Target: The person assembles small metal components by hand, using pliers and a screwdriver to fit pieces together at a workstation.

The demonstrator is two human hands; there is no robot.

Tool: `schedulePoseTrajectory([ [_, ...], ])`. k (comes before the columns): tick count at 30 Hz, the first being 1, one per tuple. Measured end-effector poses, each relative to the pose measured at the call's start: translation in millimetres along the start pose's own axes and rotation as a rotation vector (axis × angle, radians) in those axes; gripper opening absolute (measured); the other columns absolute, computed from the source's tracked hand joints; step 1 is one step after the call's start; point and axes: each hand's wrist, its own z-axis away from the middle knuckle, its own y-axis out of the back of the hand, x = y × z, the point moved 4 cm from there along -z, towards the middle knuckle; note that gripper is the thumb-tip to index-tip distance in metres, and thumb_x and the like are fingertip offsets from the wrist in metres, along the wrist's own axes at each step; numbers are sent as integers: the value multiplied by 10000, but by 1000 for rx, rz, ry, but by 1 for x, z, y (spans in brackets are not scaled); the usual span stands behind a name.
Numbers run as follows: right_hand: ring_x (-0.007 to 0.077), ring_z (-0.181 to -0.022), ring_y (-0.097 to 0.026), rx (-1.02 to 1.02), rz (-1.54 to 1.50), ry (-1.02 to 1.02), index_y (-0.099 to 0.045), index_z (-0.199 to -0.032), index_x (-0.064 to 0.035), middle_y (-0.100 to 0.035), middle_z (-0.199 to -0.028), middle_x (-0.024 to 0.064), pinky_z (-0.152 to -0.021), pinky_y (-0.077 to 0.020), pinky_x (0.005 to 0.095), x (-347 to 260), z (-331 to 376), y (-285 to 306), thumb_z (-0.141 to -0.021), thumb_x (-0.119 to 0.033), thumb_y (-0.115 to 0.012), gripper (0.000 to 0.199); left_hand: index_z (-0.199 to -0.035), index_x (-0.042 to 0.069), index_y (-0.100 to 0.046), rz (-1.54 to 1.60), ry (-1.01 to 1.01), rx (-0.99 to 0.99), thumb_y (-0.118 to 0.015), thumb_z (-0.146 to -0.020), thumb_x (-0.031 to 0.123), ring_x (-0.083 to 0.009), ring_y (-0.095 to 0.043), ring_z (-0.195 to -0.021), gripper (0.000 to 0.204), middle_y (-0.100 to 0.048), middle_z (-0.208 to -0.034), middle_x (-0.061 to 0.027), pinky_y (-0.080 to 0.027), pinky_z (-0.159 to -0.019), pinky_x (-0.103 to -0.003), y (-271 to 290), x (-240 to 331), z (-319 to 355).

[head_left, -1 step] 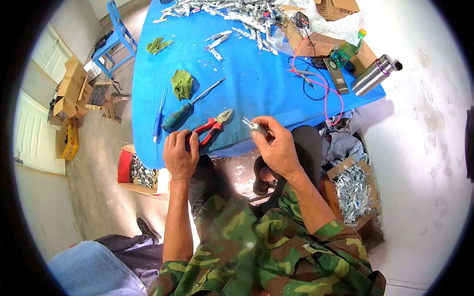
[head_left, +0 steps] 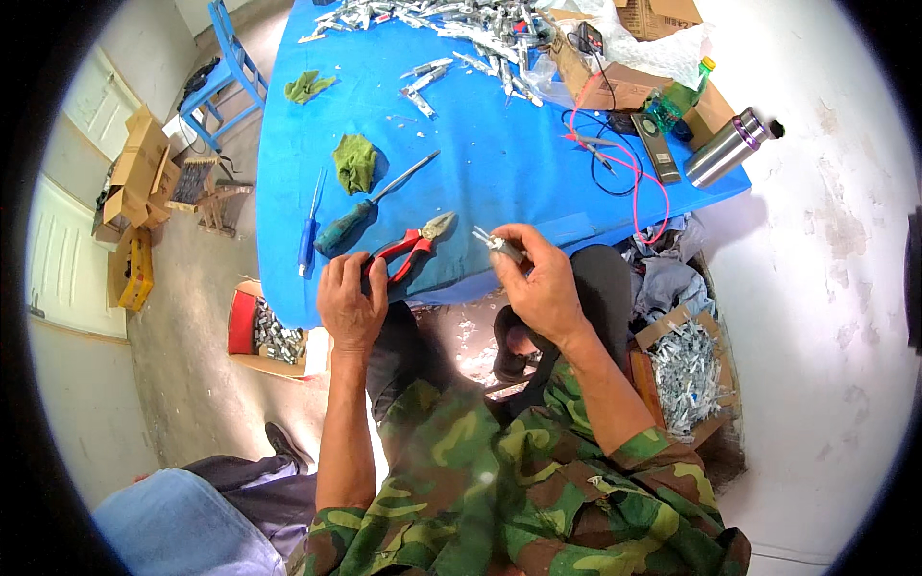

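My right hand (head_left: 543, 288) pinches a small grey cylindrical part (head_left: 505, 250) with two thin pale prongs pointing up and left, over the table's front edge. At that edge, to the left, my left hand (head_left: 351, 305) has its fingers curled over the handle ends of red-handled pliers (head_left: 419, 248). Their metal jaws lie on the blue tablecloth, pointing up and right. Just beyond is a screwdriver with a dark green handle (head_left: 346, 228). A thinner screwdriver with a blue handle (head_left: 306, 248) lies further left.
Pale metal parts (head_left: 480, 34) are heaped at the table's far side. Green cloths (head_left: 354, 163) lie at left; a meter (head_left: 655, 149) with a pink lead, a green bottle (head_left: 672, 104) and a steel flask (head_left: 725, 149) stand or lie right. Boxes of parts (head_left: 687, 379) flank my legs.
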Motion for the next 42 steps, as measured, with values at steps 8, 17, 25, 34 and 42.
schedulePoseTrajectory([
  [8, 348, -930, -667, 52, 387, 227, -707, -1059, -69, -676, -1028, 117, -787, -531, 454, 33, -41, -13, -850, -105, -716, 213, -1011, 24, -694, 38, -22, -7, -777, -855, 215, -328, -646, -884, 260, -666, -964, -143, -522, -768, -404, 2, -4, 0],
  [17, 308, -985, -622, 26, 402, 292, -741, -1040, -84, -675, -1029, 78, -857, -465, 438, 58, -53, -27, -792, -99, -742, 248, -1056, 28, -686, 137, 167, -38, -784, -848, 125, -318, -632, -922, 250, -674, -1039, -139, -523, -800, -394, 19, -13, -18],
  [25, 301, -976, -615, 65, 406, 333, -734, -1035, -75, -658, -1048, 82, -856, -460, 430, 55, -53, -25, -771, -90, -733, 264, -1144, 42, -712, -355, 1, -178, -782, -859, 192, -346, -571, -1186, 330, -644, -1268, -143, -475, -997, -445, 25, -30, -59],
  [34, 291, -946, -617, 79, 338, 326, -741, -998, -88, -653, -1003, 71, -811, -457, 428, 61, -55, -23, -787, -93, -701, 215, -1184, 44, -684, 28, 195, -323, -760, -887, 99, -271, -666, -1052, 312, -640, -1326, -143, -542, -866, -368, 31, -28, -72],
  [42, 278, -885, -589, 91, 361, 357, -724, -965, -114, -612, -920, 44, -759, -431, 423, 63, -55, -21, -781, -109, -715, 185, -1189, -25, -629, 561, 364, -78, -659, -940, 92, -142, -652, -780, 277, -697, -1214, -183, -538, -673, -288, 93, 33, -102],
])
